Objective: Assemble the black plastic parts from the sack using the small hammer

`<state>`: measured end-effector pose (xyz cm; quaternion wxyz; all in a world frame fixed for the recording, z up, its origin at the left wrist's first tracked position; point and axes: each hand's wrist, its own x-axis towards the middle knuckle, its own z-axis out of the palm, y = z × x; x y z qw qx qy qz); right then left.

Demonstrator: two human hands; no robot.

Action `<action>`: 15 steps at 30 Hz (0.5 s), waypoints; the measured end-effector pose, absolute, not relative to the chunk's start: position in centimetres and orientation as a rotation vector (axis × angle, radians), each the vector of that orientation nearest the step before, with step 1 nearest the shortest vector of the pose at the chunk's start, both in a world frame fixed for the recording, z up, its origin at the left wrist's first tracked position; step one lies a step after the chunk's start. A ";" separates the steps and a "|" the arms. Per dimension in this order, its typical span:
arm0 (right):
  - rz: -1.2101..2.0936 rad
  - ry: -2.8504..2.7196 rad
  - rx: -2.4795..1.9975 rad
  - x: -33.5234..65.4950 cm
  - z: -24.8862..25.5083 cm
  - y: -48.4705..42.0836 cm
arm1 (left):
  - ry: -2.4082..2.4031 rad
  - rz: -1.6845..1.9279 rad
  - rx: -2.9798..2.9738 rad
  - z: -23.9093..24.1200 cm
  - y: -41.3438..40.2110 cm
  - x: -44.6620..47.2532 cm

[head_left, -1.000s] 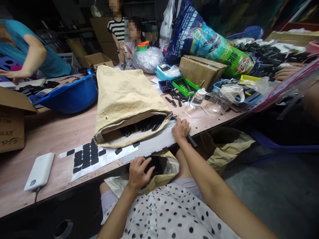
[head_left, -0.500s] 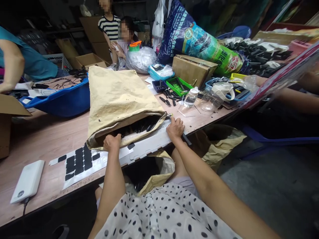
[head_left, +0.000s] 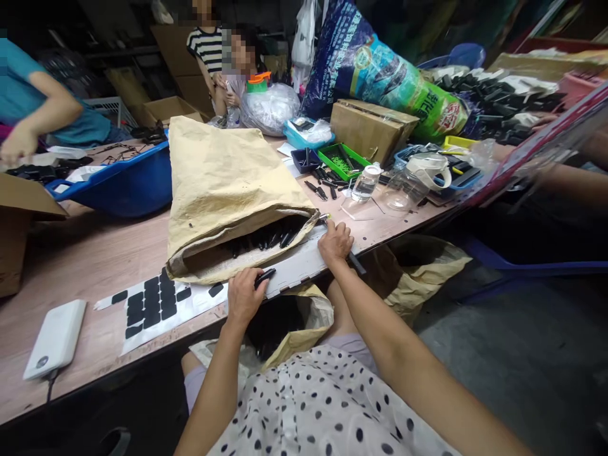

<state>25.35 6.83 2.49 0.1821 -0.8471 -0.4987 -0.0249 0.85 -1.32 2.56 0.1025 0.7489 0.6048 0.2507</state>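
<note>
My left hand (head_left: 244, 296) is closed round a slim black pen-shaped part (head_left: 265, 277), in front of the mouth of a large tan paper sack (head_left: 232, 168). The sack lies on its side on the table, with several similar black parts (head_left: 270, 239) inside its open mouth. My right hand (head_left: 336, 242) rests by the sack's right corner, its fingers closed on a dark bar-shaped tool (head_left: 357, 263); most of it is hidden under the hand. Beneath the hands runs a pale grey strip (head_left: 297, 259) along the table edge.
A sheet of black stickers (head_left: 152, 304) and a white power bank (head_left: 56, 340) lie on the left. An open sack (head_left: 318, 310) sits below the edge. Right are a bottle (head_left: 365, 183), a clear jug (head_left: 408, 187) and a green tray (head_left: 339, 158). A co-worker's arm (head_left: 52, 107) is at far left.
My left hand has left the sack's lip, moving right and toward me, with a black pen-shaped part now in it. The right hand has hardly moved. The co-worker's arm has shifted.
</note>
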 end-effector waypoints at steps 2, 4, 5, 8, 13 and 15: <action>-0.047 -1.400 -2.392 25.4 2.6 7.0 | 1.736 0.770 2.197 1.9 -0.7 0.9; 0.016 -1.373 -2.386 25.7 2.8 7.2 | 1.694 0.808 2.165 1.4 -0.2 0.7; 0.063 -1.349 -2.378 26.0 3.0 7.2 | 1.682 0.825 2.150 1.2 -0.1 0.6; 0.172 -1.208 -2.314 26.8 3.5 6.5 | 1.680 0.856 2.109 0.9 0.1 0.6; 0.183 -1.181 -1.905 26.3 3.8 2.1 | 1.709 0.849 2.043 1.0 0.0 1.2; 0.297 -1.302 -1.710 25.0 3.6 0.0 | 1.706 0.836 2.020 1.1 0.0 1.3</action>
